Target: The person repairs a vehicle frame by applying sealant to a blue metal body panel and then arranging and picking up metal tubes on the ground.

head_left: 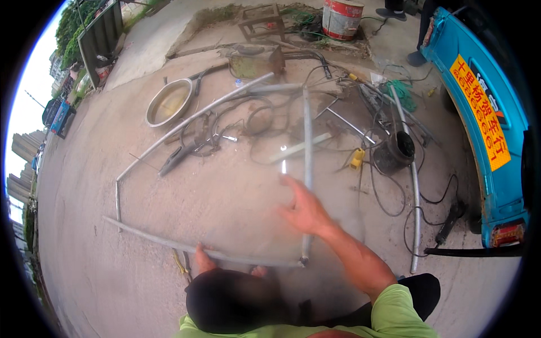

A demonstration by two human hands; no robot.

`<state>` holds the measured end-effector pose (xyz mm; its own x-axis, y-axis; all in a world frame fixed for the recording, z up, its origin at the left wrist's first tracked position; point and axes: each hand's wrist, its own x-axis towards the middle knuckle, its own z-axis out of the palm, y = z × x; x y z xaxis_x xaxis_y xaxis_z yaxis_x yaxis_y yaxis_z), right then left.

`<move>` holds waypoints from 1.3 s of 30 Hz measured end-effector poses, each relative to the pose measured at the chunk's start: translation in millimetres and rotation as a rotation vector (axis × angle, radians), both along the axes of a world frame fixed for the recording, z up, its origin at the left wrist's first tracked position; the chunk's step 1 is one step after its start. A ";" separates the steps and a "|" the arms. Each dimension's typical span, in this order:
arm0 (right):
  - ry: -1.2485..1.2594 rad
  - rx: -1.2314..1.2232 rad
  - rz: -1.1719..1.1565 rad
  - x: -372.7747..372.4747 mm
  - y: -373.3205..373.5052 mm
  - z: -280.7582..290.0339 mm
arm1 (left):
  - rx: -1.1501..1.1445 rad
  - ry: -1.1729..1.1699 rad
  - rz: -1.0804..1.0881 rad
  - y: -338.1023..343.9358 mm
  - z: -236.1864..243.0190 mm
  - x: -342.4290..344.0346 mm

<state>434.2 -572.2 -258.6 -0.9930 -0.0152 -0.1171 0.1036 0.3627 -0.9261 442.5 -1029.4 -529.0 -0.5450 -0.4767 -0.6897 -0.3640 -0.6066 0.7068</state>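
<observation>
My right hand [307, 208] reaches forward over the concrete, thumb and fingers apart and nothing between them. Just beyond its fingertips is a shiny wrench [284, 160]; whether they touch I cannot tell. To the right of the hand runs an upright-lying grey metal tube [308, 141], which meets the near metal pipe [152, 239] at a corner. My left hand [204, 261] is at that near pipe, its fingers closed over it, partly hidden by my dark-clad knee. Another long pipe [186, 127] slants along the far left of the frame.
A round metal basin [169, 103], cables and a welding-type handle [176, 160] lie ahead. To the right are a black bucket [394, 151], a yellow tool [357, 159], an angle grinder [452, 221] and a blue truck [479, 124]. A person's leg [420, 50] shows behind.
</observation>
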 end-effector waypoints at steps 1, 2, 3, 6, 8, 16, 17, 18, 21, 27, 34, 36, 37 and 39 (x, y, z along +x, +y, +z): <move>0.009 0.041 0.000 -7.1 6.0 -17.2 | -0.030 0.048 0.003 -15.8 -9.7 0.1; -0.017 0.101 -0.023 -10.5 18.7 -42.9 | -0.031 0.027 -0.016 -13.2 -14.1 -4.0; -0.024 0.185 -0.112 -7.6 35.7 -70.2 | 0.076 0.016 -0.026 16.3 3.2 -4.5; -0.253 0.081 -0.230 -15.6 68.9 -117.6 | 0.140 0.042 -0.112 -1.4 -2.2 9.6; -0.326 0.090 -0.280 -0.3 81.8 -147.8 | 0.098 0.037 -0.137 2.8 -1.0 9.4; -0.467 -0.017 -0.260 10.9 78.9 -163.0 | 0.031 0.027 -0.202 19.7 27.2 6.0; -0.455 -0.024 -0.263 11.2 76.6 -165.4 | 0.049 0.020 -0.214 19.7 28.5 8.1; -0.447 -0.001 -0.271 9.9 74.2 -168.0 | 0.051 0.011 -0.198 18.6 27.7 6.5; -0.402 0.074 -0.294 9.1 69.0 -177.1 | 0.056 -0.010 -0.155 13.0 23.0 1.0; -0.390 0.155 -0.335 14.5 58.9 -176.7 | 0.073 -0.024 -0.149 7.2 22.3 1.6; -0.357 0.133 -0.383 12.0 51.6 -190.6 | -0.109 -0.168 -0.268 -11.1 18.0 -11.3; -0.356 0.125 -0.388 10.9 45.9 -190.7 | -0.172 -0.254 -0.328 -10.3 29.5 -16.9; -0.357 0.121 -0.389 9.4 42.3 -191.0 | -0.179 -0.251 -0.325 -12.4 29.8 -18.7; -0.342 0.126 -0.392 6.8 36.6 -197.1 | -0.190 -0.248 -0.322 -18.4 28.2 -22.5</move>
<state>441.0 -535.5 -455.7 -0.8262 0.3844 -0.4118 0.5419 0.3424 -0.7676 419.9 -1047.8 -500.8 -0.5158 -0.4405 -0.7348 -0.6852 -0.3027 0.6624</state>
